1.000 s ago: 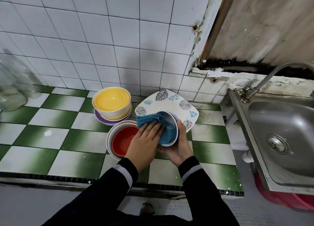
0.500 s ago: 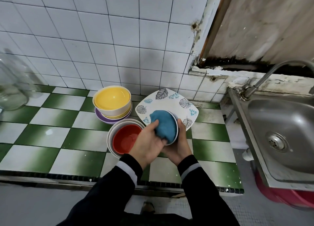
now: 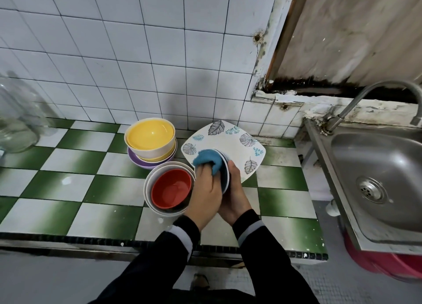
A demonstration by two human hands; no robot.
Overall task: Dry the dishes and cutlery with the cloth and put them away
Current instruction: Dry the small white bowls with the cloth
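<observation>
My right hand (image 3: 235, 196) holds a small bowl (image 3: 225, 175) with a dark rim, turned on edge above the counter. My left hand (image 3: 205, 191) grips a blue cloth (image 3: 208, 159) and pushes it into the bowl's inside. Behind them lies a square white plate (image 3: 228, 137) printed with leaves. To the left stands a red bowl (image 3: 171, 188) nested in a white bowl (image 3: 153, 180). Further back a yellow bowl (image 3: 149, 135) sits stacked on a purple dish (image 3: 137, 161).
The green and white checked counter (image 3: 68, 180) runs left, with a big glass jar (image 3: 16, 121) at its far left. A steel sink (image 3: 374, 178) with a tap (image 3: 356, 100) stands to the right. White wall tiles back the counter.
My left hand has curled round the cloth and worked it deeper into the bowl, which has turned more on edge. The dishes on the counter have not moved.
</observation>
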